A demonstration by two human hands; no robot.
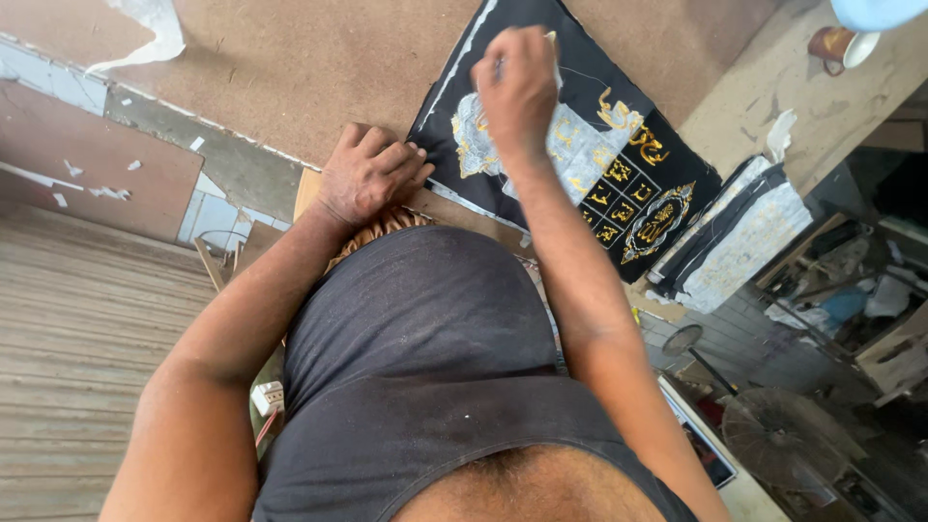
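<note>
Cloth first: the black embroidered cloth (619, 174) lies flat on the brown desk (319, 58), its long axis running on a slant from the upper left, under your right hand, down to the lower right, where its corner reaches the desk's edge. It's a dark, smooth fabric with a pale border strip, a silvery stitched patch in the middle, and gold raised motifs: a grid of small squares and an oval medallion toward the lower end.

Your right hand (520, 87) is over the upper part of the cloth, fingers curled tight together around a thin tool; I can't tell what kind, only a sliver shows. Your left hand (369, 172) rests just beside the cloth's near-left edge, fingers bent and close together, pressing down on the desk's edge with no object in them.

Right of the cloth, near but apart, sits a folded stack of black and white fabric (735, 237). Up at the far right corner a brown mug (833, 43) stands on the pale surface; its contents are hidden.
</note>
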